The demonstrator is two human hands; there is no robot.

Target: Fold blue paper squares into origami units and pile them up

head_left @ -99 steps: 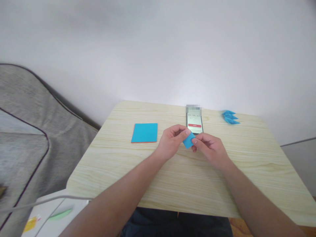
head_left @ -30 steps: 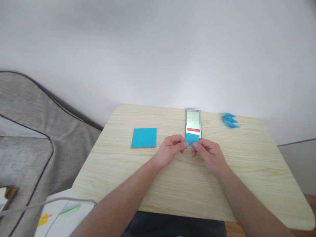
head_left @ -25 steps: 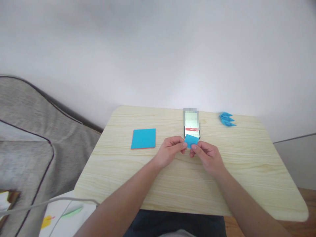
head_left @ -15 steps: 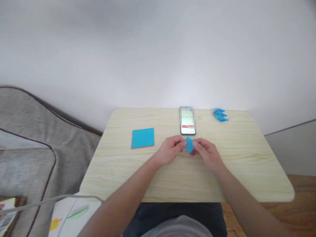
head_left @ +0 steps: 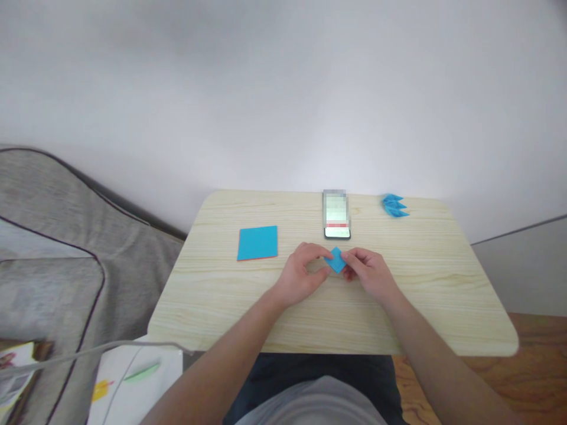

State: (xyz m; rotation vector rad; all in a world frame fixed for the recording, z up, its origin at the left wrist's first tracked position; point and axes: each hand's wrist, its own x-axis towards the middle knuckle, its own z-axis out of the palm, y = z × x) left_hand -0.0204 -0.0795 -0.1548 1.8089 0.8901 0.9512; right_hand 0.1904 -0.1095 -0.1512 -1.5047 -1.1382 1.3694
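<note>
A small folded square of blue origami paper (head_left: 336,260) is turned like a diamond between my hands, over the middle of the table. My right hand (head_left: 368,271) pinches its right corner between thumb and fingers. On the other side, my left hand (head_left: 303,274) has thumb and forefinger spread apart, the forefinger at the paper's left corner. A stack of blue paper sheets (head_left: 257,242) with a reddish edge lies to the left. Several pointed folded blue paper pieces (head_left: 394,205) sit together at the back right.
A phone (head_left: 336,215) with a lit, partly blurred screen lies just beyond my hands on the wooden table (head_left: 212,295). A grey sofa (head_left: 128,277) stands at the left, and a cable (head_left: 110,345) runs across the lower left. The white wall borders the table's back.
My left thumb has come off the blue paper and the left hand has opened. The right hand keeps its pinch. The view has shifted slightly.
</note>
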